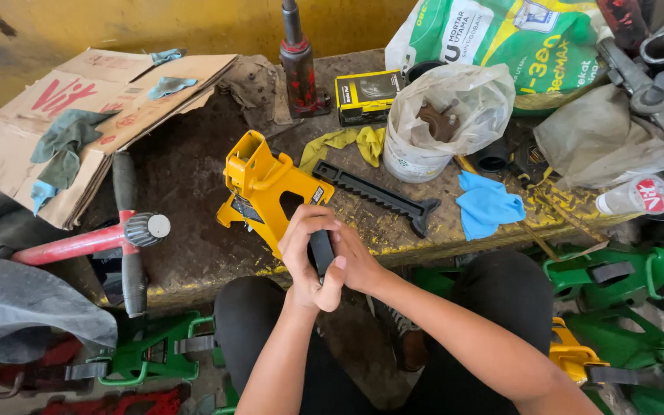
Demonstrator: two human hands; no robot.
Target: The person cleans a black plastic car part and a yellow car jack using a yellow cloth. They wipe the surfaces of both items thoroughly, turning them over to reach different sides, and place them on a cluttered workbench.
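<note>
Black handle (321,250) between both hands

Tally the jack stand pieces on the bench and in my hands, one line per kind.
Yellow steel jack stand base: 1
Black toothed metal bar: 1
Black handle piece, gripped by left hand and right hand: 1
Total: 3

A flattened cardboard box (78,115) with teal rags lies at ten o'clock; a blue cloth (488,206) sits at three beside a black toothed bar (378,196) (lying flat), a white plastic-lined bucket (439,123) at one, green stands (616,277) at four
</note>
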